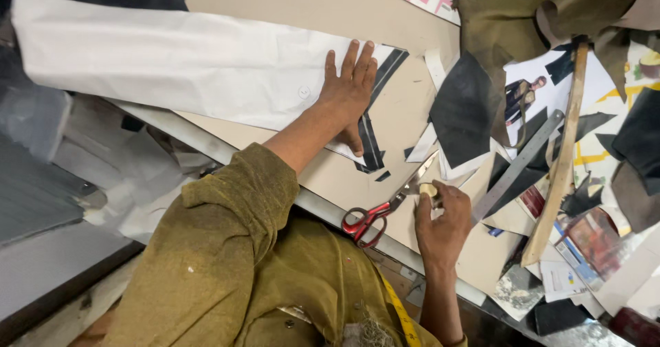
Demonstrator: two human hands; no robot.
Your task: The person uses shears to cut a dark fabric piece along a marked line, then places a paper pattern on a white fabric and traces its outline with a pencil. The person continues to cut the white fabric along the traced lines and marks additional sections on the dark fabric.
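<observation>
My left hand (349, 91) lies flat, fingers spread, on a long white cloth piece (179, 61) that stretches across the beige table (309, 3). A dark striped strip (371, 137) shows under the cloth's right end, beside my thumb. My right hand (443, 222) pinches a small pale yellowish piece, like tailor's chalk (428, 189), near the table's front edge. Scissors with red handles (377, 213) lie on the table just left of that hand, with the blades pointing to the chalk.
Right of my hands lie dark fabric offcuts (464, 106), a metal ruler (519, 165), a long wooden stick (560, 158), printed papers and olive cloth (522, 10). A yellow measuring tape (399, 312) hangs at my chest.
</observation>
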